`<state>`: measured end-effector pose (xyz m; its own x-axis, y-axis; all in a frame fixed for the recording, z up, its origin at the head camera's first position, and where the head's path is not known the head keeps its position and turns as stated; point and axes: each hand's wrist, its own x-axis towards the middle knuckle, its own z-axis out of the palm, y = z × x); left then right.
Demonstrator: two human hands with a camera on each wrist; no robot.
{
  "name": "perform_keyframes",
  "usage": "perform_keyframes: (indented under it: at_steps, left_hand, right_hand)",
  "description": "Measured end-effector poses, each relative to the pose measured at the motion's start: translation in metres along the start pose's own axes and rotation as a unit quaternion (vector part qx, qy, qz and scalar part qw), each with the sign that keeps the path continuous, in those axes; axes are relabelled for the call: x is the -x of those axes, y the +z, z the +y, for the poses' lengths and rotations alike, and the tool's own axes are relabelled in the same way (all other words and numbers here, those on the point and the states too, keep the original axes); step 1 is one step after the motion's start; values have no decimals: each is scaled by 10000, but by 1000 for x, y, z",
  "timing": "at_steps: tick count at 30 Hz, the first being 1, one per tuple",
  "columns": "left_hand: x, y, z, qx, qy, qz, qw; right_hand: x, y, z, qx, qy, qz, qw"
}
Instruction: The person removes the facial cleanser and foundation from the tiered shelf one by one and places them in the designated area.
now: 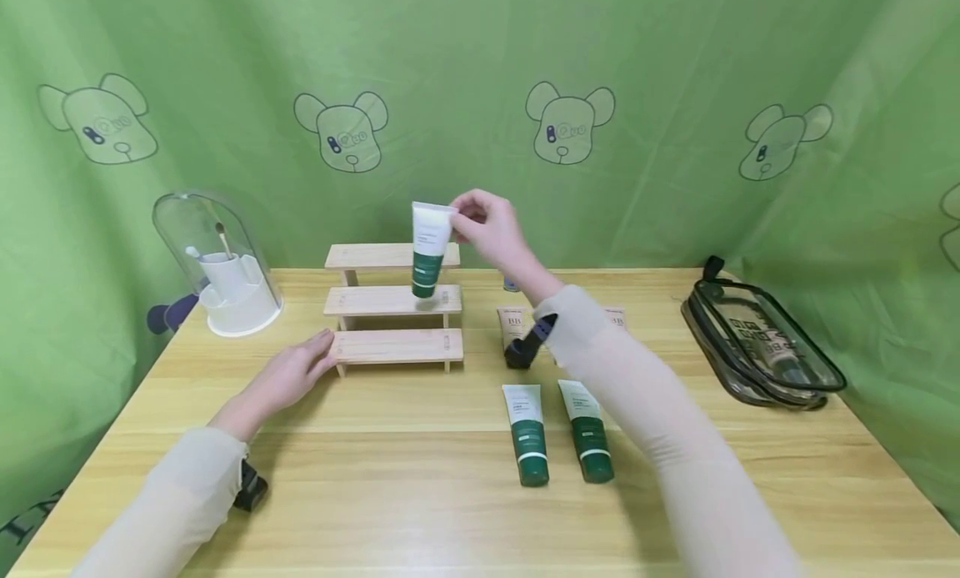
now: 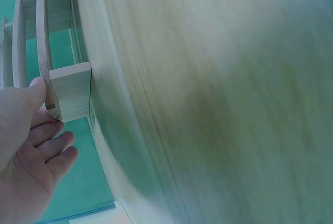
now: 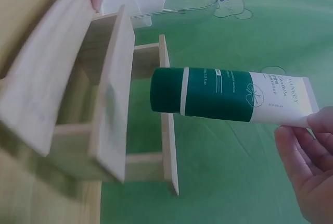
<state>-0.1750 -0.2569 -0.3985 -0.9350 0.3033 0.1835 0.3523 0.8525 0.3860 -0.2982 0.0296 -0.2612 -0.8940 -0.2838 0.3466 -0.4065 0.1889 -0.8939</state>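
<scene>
My right hand (image 1: pixel 491 228) pinches a white and green squeeze tube (image 1: pixel 429 248) by the corner of its flat white end. The tube hangs cap down in front of the upper tiers of a three-tier wooden display stand (image 1: pixel 397 344); in the right wrist view the green cap (image 3: pixel 167 90) points toward the stand. With thumb above and fingers beneath, my left hand (image 2: pixel 34 130) grips the left end of the stand's lowest board (image 2: pixel 46 52). Two matching green and white tubes, a left one (image 1: pixel 528 434) and a right one (image 1: pixel 586 432), lie on the table near my right forearm.
A clear-domed white brush holder (image 1: pixel 238 299) stands at the back left. Beige BB tubes (image 1: pixel 512 321) lie behind the green ones, partly covered by my right arm. At the right is a transparent black-edged pouch (image 1: pixel 765 340) with tubes inside. A green curtain (image 1: pixel 465 77) hangs behind the table.
</scene>
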Motion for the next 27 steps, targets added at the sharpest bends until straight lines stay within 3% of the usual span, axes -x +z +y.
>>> perform_keyframes:
  at_steps: [8, 17, 27]
  left_hand:
    - [0, 0, 0, -26, 31, -12, 10000]
    - [1, 1, -1, -20, 26, 2, 10000]
    - [0, 1, -1, -75, 39, -22, 10000]
  right_hand:
    - [48, -52, 12, 319, 465, -58, 9984]
    - [100, -117, 45, 350, 841, -216, 9956]
    - [154, -184, 86, 595, 1773, -691, 9799]
